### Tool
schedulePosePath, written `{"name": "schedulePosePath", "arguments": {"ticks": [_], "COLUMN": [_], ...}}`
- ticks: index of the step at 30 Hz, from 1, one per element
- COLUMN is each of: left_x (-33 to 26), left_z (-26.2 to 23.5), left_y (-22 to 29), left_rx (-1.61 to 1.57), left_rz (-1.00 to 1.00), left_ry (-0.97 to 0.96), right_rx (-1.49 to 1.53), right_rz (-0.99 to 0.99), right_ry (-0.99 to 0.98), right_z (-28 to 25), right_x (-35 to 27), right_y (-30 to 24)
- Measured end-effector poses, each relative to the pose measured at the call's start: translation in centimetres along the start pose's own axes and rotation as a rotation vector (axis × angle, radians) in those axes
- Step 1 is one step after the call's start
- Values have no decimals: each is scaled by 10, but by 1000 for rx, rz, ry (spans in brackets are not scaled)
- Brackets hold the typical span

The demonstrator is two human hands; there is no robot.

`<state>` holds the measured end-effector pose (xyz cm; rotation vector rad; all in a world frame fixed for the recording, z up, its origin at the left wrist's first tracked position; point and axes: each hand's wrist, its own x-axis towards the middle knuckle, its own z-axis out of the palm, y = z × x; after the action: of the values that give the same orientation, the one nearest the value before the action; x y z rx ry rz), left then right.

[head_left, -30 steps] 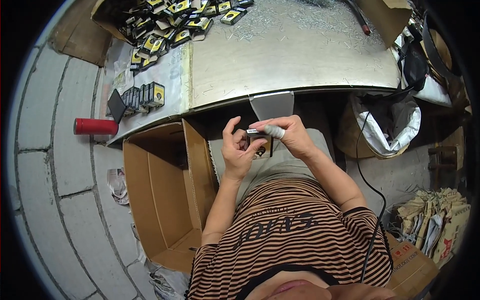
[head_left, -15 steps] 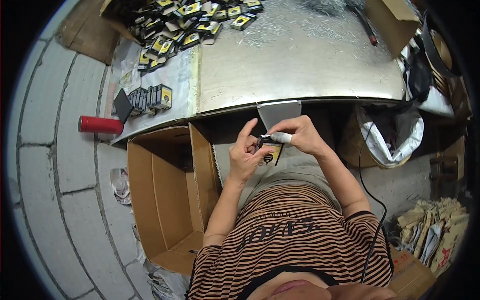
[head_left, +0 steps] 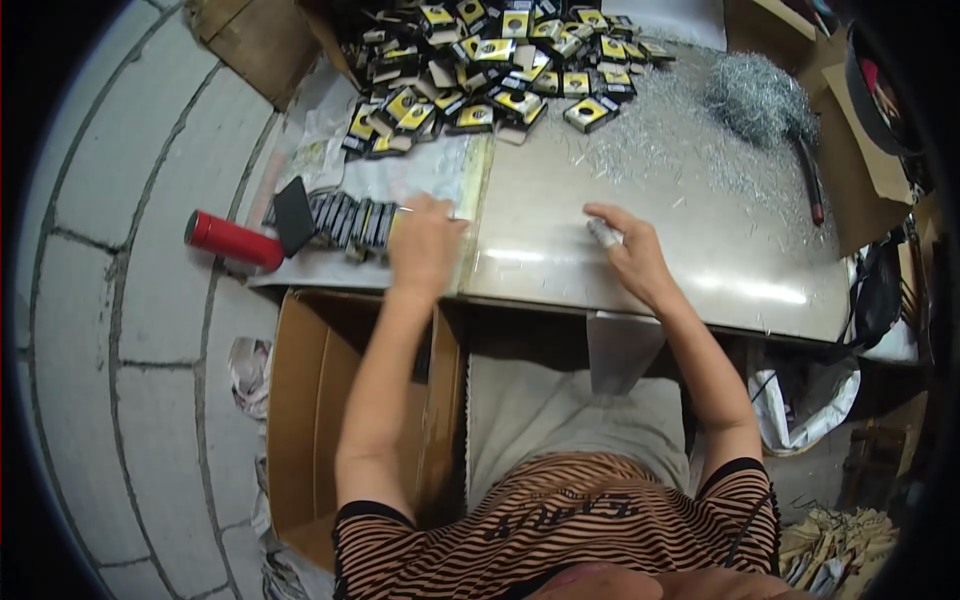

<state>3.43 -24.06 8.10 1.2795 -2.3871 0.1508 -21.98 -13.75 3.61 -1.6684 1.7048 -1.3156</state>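
Note:
My left hand (head_left: pixel 425 245), slightly blurred, is closed round a small black-and-yellow box at the right end of a standing row of similar boxes (head_left: pixel 345 218). The hand hides most of that box. To the right, over the bare metal tabletop (head_left: pixel 530 245), my right hand (head_left: pixel 635 255) holds nothing; its index finger is stretched out and one finger has a white wrapping. Farther back lies a loose heap of black-and-yellow small boxes (head_left: pixel 495 50), several with open flaps.
A red cylinder (head_left: pixel 232 240) and a dark flat block (head_left: pixel 293 217) stand at the row's left end. Tangled silvery metal pieces (head_left: pixel 760 95) and a dark red-tipped tool (head_left: pixel 812 180) lie back right. An open cardboard box (head_left: pixel 300 400) stands below the table's left side.
Both hands have moved from the lap up over the table, the left one with a small box to the row. The hands have parted, and the view has shifted.

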Motion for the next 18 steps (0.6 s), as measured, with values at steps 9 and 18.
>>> {"name": "schedulePosePath", "arguments": {"ticks": [9, 18], "left_x": [160, 188], "left_z": [119, 103], "left_y": [-45, -2], "left_rx": [412, -321], "left_rz": [145, -10], "left_ry": [-96, 102], "right_rx": [-861, -514], "right_rz": [-65, 245], "right_ry": [-95, 226], "right_z": [-57, -171], "right_x": [57, -15], "right_y": [96, 118]}}
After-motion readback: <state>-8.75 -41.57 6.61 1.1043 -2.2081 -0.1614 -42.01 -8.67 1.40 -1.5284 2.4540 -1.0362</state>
